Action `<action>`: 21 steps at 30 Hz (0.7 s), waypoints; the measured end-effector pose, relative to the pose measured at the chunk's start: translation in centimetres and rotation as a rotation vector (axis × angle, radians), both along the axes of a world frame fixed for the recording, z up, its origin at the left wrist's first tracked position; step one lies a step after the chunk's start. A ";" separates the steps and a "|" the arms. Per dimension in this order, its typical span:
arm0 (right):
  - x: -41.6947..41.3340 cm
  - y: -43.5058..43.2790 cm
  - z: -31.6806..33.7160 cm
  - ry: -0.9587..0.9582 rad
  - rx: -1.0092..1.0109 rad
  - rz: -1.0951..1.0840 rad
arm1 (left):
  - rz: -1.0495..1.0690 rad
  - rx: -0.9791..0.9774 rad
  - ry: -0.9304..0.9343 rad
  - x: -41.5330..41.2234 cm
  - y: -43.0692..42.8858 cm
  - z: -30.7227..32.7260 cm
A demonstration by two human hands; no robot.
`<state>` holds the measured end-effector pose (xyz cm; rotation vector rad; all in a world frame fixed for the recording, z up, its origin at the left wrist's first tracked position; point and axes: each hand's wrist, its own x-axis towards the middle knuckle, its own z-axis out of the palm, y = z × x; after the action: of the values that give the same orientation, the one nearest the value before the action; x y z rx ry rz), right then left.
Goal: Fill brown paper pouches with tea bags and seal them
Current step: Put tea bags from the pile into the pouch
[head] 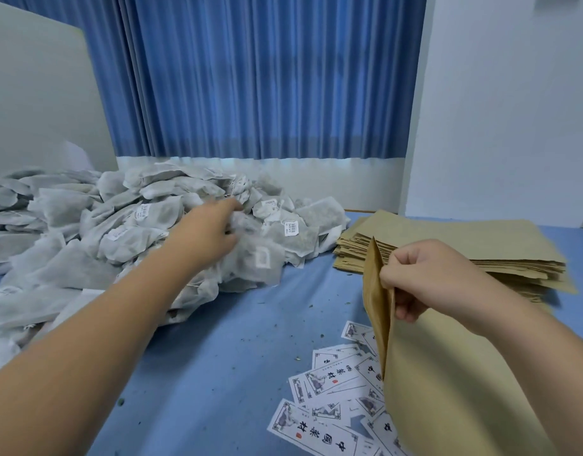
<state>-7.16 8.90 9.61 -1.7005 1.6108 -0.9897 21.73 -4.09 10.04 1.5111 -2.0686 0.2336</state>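
A big heap of white tea bags (86, 232) covers the left half of the blue table (224, 350). My left hand (208, 232) reaches into the heap's right side, its fingers curled on a blurred tea bag (250, 258). My right hand (428, 278) grips the mouth edge of a brown paper pouch (448, 373), which it holds with the opening spread and turned toward the heap. Behind that hand lies a flat stack of brown pouches (464, 245).
Printed white labels (333, 390) lie scattered on the table near the front, under the held pouch. Small tea crumbs dot the blue surface. A blue curtain (267, 77) hangs behind, a grey board (36, 93) stands at the left, and a white wall (514, 110) is at the right.
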 end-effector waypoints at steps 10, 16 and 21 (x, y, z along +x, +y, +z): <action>-0.4 0.2 -0.2 0.055 0.045 0.038 | -0.696 0.210 1.251 -9.0 9.8 -0.7; -0.3 0.0 -0.4 0.040 0.067 0.061 | -0.825 0.521 1.516 -10.3 10.9 -2.7; -0.4 0.3 -0.2 0.031 0.051 0.135 | -0.807 0.559 1.317 -11.6 12.0 -4.2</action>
<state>-7.58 9.16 9.41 -1.7724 1.5062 -0.8535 10.18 7.96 5.83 0.5425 -1.3941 -1.3454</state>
